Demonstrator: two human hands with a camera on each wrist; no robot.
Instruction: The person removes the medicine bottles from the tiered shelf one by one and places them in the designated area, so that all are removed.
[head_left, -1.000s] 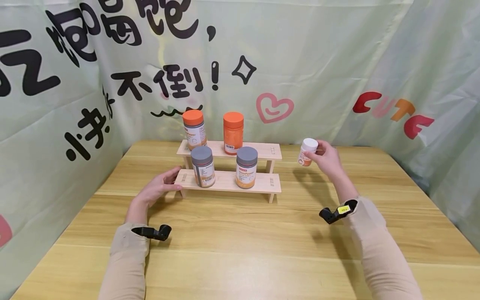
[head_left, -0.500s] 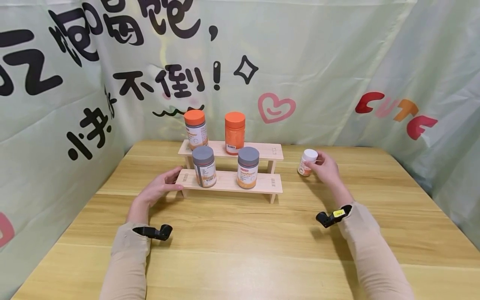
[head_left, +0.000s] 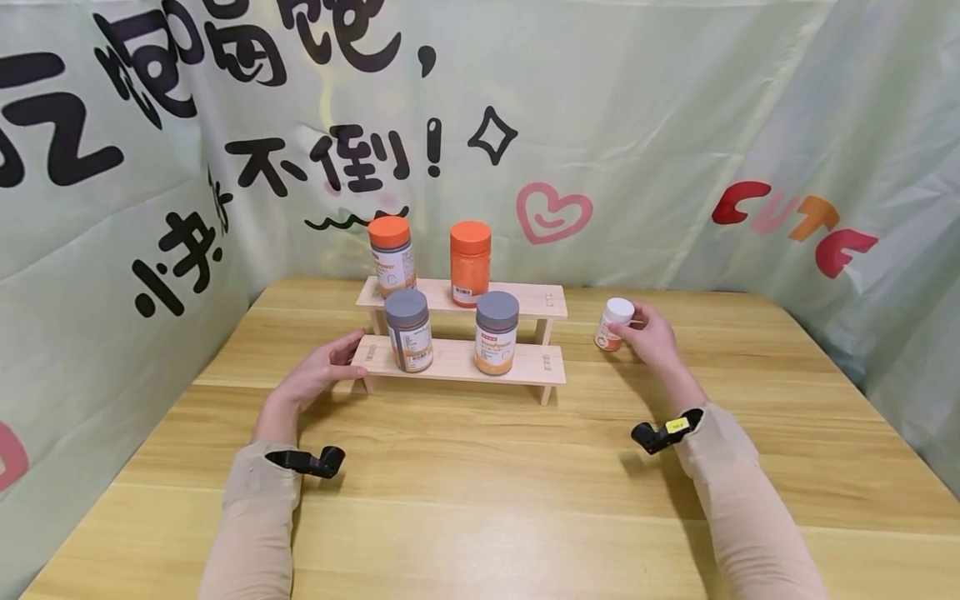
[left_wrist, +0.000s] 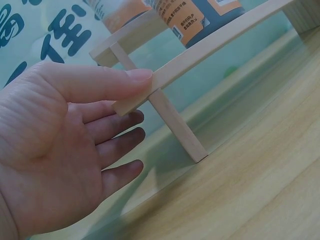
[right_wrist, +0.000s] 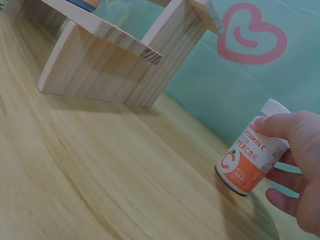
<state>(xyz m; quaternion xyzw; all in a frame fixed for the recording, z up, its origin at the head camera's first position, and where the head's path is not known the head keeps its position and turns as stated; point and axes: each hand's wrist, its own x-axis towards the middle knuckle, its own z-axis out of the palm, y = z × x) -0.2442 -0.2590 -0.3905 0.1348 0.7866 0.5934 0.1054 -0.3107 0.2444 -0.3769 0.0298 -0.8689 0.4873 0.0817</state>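
Observation:
A two-tier wooden display stand [head_left: 450, 360] is on the table, and my left hand [head_left: 318, 372] holds the left end of its lower shelf. In the left wrist view the thumb [left_wrist: 117, 86] lies on the shelf's front edge, with the index finger behind the board and the other fingers loosely spread below. My right hand [head_left: 651, 335] grips a small white vitamin C bottle [right_wrist: 250, 155] with an orange-and-white label, to the right of the stand. The bottle's base appears to rest on the table. The right hand's other fingers are partly hidden behind the bottle.
Two grey-lidded jars [head_left: 408, 333] stand on the lower shelf. On the upper shelf are an orange-lidded grey jar [head_left: 393, 260] and an all-orange jar [head_left: 470, 265]. A printed cloth backdrop [head_left: 637, 125] hangs behind the wooden table [head_left: 480, 500].
My right hand has lowered the white bottle from above the table to its surface, then stays still in the last half second. My left hand keeps its place on the stand.

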